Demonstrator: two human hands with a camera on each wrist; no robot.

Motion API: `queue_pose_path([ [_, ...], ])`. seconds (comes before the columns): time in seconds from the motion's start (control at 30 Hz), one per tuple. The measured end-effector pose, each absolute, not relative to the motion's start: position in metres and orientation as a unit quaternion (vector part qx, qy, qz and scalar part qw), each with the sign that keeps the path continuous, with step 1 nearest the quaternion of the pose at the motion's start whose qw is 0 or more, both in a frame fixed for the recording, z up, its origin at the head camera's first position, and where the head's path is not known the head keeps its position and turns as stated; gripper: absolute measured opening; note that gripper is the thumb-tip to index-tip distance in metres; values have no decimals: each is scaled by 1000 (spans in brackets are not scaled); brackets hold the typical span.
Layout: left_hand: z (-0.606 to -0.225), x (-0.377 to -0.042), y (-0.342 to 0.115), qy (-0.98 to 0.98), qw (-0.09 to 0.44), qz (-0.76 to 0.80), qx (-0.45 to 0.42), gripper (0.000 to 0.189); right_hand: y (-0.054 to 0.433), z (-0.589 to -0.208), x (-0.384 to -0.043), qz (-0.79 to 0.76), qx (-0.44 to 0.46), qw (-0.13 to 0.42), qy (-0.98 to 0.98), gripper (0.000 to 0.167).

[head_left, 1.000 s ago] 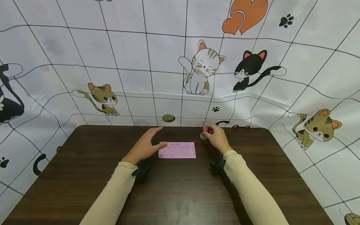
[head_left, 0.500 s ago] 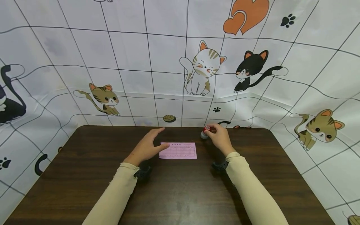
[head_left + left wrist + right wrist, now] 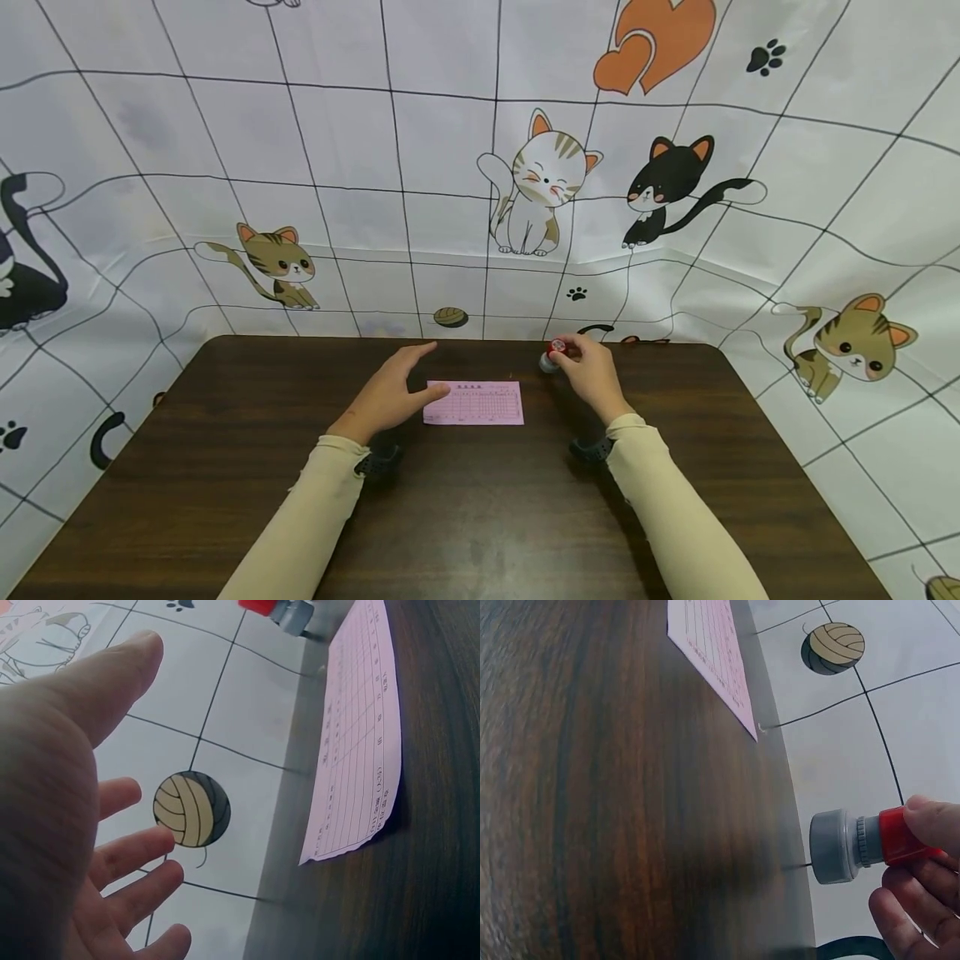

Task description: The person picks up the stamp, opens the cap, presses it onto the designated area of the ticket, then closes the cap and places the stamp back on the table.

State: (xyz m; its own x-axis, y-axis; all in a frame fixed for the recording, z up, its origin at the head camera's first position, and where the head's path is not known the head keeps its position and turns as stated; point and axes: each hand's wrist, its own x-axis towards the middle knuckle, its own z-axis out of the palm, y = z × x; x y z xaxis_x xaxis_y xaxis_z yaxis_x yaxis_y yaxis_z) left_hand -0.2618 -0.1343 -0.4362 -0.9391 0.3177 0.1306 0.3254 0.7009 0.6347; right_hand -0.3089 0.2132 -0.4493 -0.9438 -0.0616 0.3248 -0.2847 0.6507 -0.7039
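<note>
A round stamp (image 3: 832, 846) with a red handle (image 3: 904, 836) and a grey lower end is pinched by its red part between the thumb and fingers of my right hand (image 3: 592, 375). In the head view it leans slightly to the right, grey end down, close over the far part of the table. To its left lies a pink printed form (image 3: 476, 404), a sheet with a ruled grid. My left hand (image 3: 386, 396) holds nothing. Its thumb overlaps the form's left corner in the head view, and its fingers spread apart in the left wrist view.
The dark wooden table (image 3: 457, 517) ends at a straight back edge just past the hands. Behind it hangs a white sheet (image 3: 337, 125) printed with cats, hearts and grid lines. Each wrist wears a dark strap.
My right hand has shifted slightly right with the stamp, which leans a little more. The left hand and the pink form have stayed nearly still.
</note>
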Motion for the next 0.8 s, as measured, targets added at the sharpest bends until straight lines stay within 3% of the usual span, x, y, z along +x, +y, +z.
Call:
queue_pose_path([
  [0.8,-442,-265,-136,-923,26,-337,-183,86,208,-437,-298,388,121,210,-889,34],
])
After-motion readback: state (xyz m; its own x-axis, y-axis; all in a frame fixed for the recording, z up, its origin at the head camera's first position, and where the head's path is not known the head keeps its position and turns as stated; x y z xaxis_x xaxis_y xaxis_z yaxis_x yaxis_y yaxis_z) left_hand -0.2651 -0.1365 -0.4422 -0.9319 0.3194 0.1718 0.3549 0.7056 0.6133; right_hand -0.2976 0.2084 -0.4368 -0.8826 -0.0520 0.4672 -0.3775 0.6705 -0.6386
